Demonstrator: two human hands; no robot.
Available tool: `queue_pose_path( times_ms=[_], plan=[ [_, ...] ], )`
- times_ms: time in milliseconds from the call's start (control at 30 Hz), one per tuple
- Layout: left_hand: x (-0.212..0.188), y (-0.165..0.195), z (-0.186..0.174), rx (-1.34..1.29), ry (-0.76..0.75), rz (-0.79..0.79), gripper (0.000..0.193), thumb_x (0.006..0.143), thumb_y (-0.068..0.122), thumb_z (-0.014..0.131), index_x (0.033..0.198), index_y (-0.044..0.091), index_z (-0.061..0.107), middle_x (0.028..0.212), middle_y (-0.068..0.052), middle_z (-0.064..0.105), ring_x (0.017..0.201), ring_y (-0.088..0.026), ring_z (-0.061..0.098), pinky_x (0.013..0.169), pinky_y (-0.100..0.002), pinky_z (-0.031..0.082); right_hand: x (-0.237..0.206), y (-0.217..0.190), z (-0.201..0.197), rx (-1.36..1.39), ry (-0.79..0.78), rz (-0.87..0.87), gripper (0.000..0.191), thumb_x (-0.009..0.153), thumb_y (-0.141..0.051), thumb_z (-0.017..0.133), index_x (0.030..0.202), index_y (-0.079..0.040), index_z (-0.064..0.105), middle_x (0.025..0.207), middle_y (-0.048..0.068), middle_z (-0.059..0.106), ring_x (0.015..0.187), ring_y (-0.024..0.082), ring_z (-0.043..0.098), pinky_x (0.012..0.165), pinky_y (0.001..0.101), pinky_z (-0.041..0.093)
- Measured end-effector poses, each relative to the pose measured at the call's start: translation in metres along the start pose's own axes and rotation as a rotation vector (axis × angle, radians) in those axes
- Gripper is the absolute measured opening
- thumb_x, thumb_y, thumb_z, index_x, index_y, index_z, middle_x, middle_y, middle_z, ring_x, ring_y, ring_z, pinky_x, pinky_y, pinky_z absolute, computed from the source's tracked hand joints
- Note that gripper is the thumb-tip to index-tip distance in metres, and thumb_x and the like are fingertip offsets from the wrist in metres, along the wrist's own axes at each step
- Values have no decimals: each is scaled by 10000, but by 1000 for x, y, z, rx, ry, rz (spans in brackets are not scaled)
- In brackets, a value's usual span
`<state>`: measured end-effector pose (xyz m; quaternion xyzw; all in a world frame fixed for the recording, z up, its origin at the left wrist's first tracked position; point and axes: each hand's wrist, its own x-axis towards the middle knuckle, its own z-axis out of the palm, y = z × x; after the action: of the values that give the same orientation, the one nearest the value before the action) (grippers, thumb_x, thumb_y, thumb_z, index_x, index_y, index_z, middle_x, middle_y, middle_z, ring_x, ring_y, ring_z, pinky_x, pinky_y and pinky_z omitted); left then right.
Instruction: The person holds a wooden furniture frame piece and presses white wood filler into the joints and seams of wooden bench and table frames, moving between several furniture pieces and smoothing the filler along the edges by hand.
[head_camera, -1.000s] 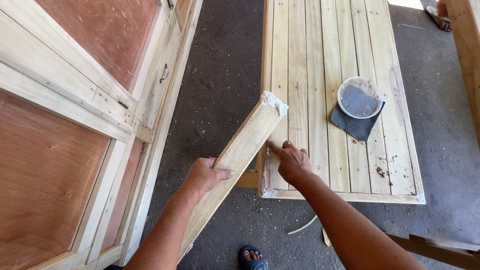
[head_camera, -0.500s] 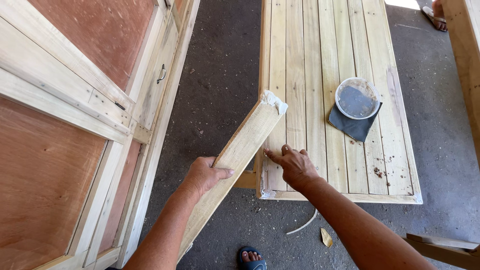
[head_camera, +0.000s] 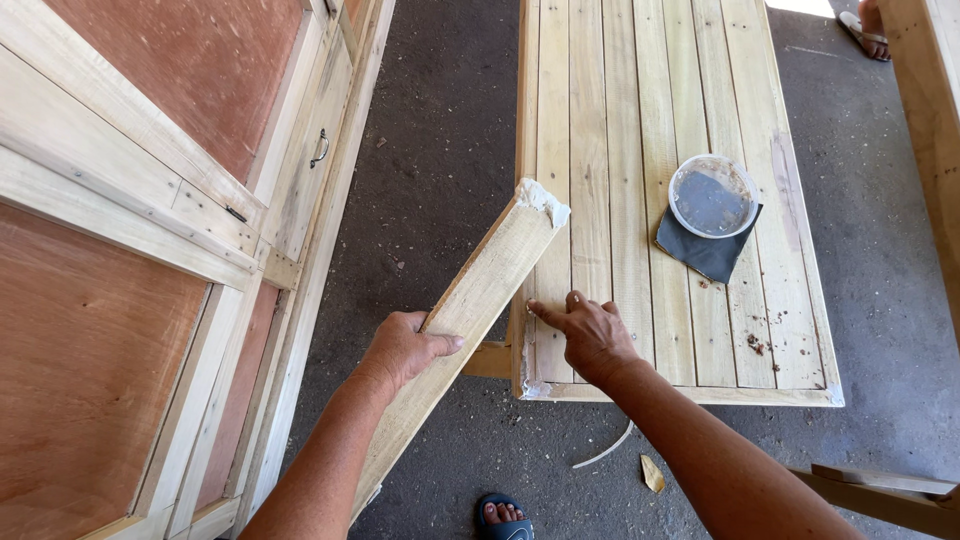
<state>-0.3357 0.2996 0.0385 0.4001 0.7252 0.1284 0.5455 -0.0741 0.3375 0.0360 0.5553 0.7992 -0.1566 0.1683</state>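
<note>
To your left stands the biggest piece in view, a cabinet frame (head_camera: 150, 230) of pale timber rails with reddish-brown plywood panels, one door carrying a small metal handle (head_camera: 320, 148). Ahead of you lies the slatted wooden counter (head_camera: 600, 120), its pale boards running away from you over the dark, gritty floor (head_camera: 440, 120). Across the gap between the two, you hold a long pale wooden plank (head_camera: 480, 300) tilted up and to the right; its far end, smeared with whitish filler, rests against the counter's left edge. Your left hand (head_camera: 405, 348) is closed around the plank near its middle, thumb over the top face. Your right hand (head_camera: 588, 333) lies open on the counter's near left corner, fingers spread flat and the forefinger pointing left toward the edge, gripping nothing. Farther along the counter, well apart from both hands, a round clear plastic tub (head_camera: 713, 194) with grey paste inside sits on a dark sheet of sandpaper (head_camera: 705, 250). On the floor near the counter's front edge are a curved wood shaving (head_camera: 605, 455) and a small dry leaf (head_camera: 652, 473). Below, your toes show in a blue sandal (head_camera: 503, 517).
</note>
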Motion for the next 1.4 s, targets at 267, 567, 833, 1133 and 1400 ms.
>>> queue_pose_path(
  times_ms=[267, 567, 833, 1133, 1400],
  plan=[
    [3, 0, 1, 21, -7, -1, 471, 781, 327, 809, 1149, 41, 743, 885, -221, 783, 736, -245, 781, 663, -398, 636, 7, -4, -16, -9, -133, 86, 921, 945, 98, 431, 1576, -550, 256, 1180, 77, 538, 840, 171, 555, 914, 357, 480],
    [-2, -1, 8, 25, -16, -4, 480, 777, 329, 809, 1159, 45, 745, 882, -209, 786, 723, -242, 781, 660, -399, 632, -3, 0, -17, -147, -206, -13, 971, 926, 81, 497, 1562, -604, 236, 1169, 68, 549, 957, 190, 537, 937, 358, 441],
    [-2, 0, 8, 48, -18, 3, 470, 775, 326, 815, 1150, 50, 751, 873, -200, 788, 730, -240, 781, 671, -399, 633, -8, 7, -6, -3, -88, 2, 888, 954, 68, 445, 1529, -595, 306, 1159, 25, 576, 955, 159, 542, 934, 352, 428],
    [-7, -1, 13, 13, -19, 5, 450, 781, 327, 807, 1127, 44, 758, 868, -212, 786, 733, -255, 786, 682, -405, 634, -6, -37, -4, -382, -197, -49, 755, 989, -104, 528, 1626, 12, 140, 1137, 147, 562, 892, 234, 576, 992, 464, 416],
    [-11, -11, 1, -11, -6, 24, 434, 781, 321, 796, 1116, 46, 763, 873, -211, 792, 736, -242, 790, 676, -395, 639, -1, -45, -1, -511, -142, -224, 194, 990, -87, 565, 1032, 70, 670, 1057, 156, 595, 843, 204, 567, 926, 400, 499]
  ],
)
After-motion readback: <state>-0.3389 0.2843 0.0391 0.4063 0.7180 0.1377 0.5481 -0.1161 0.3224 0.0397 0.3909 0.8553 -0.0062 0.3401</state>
